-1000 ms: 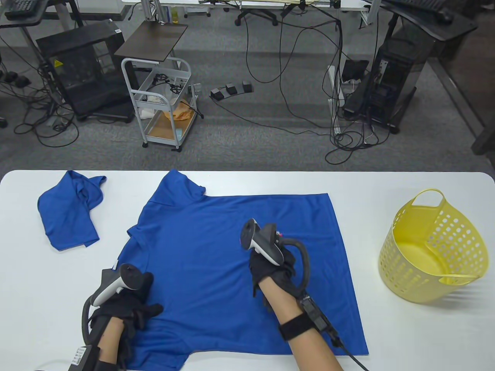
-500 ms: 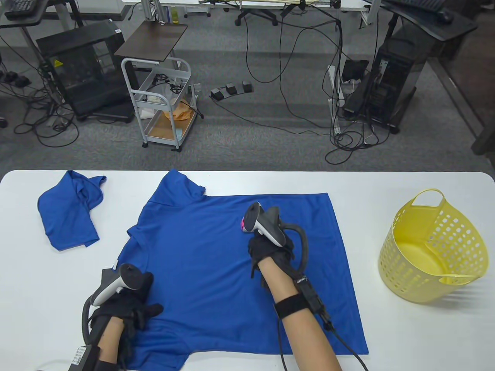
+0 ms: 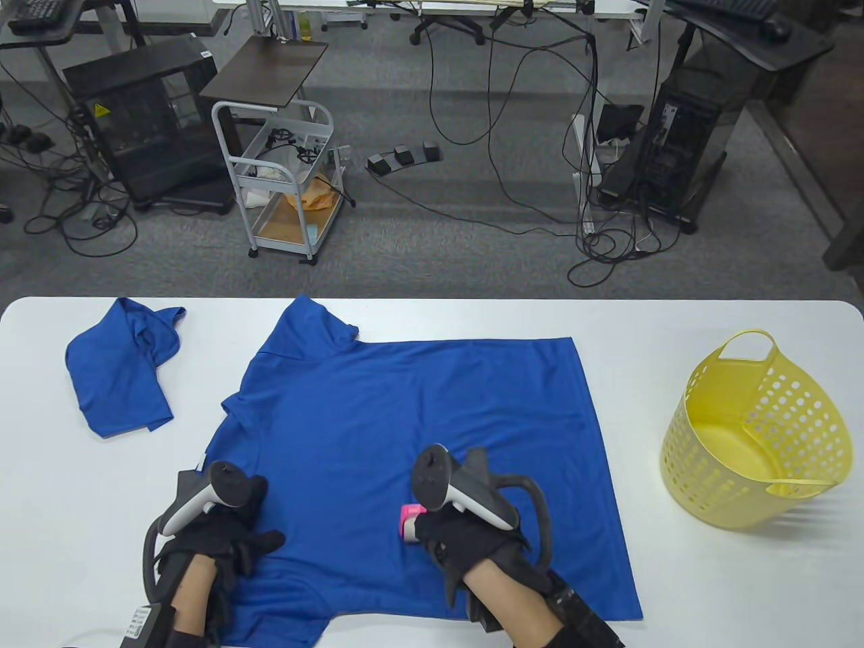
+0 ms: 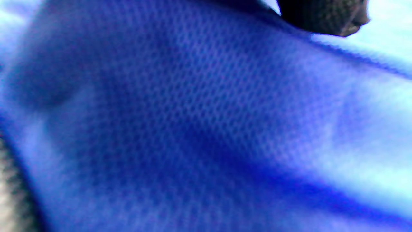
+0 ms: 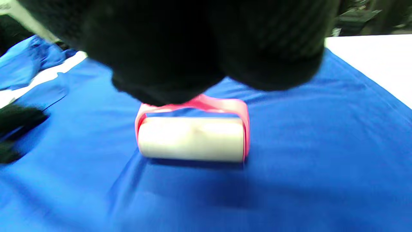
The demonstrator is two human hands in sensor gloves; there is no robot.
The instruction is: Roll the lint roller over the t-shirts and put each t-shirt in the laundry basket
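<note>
Blue mesh t-shirt (image 3: 412, 472) is lying spread flat across the white table (image 3: 709, 607) in the table view, and the right hand (image 3: 472, 547) is gripping a pink-framed lint roller (image 3: 408, 523) near the shirt's 6 o'clock hem. The left hand (image 3: 229, 540), fingers laid flat, is pressing the fabric at 8 o'clock. A second, crumpled blue t-shirt (image 3: 121, 368) is waiting at 10 o'clock; the yellow laundry basket (image 3: 803, 398) at 3 o'clock is holding nothing, so neither shirt is binned yet.

Left wrist view is showing only blurred blue weave and a dark fingertip (image 4: 322, 14).

Right wrist view is showing the white roll resting on the cloth, fingers (image 5: 167, 48) closing round its handle
</note>
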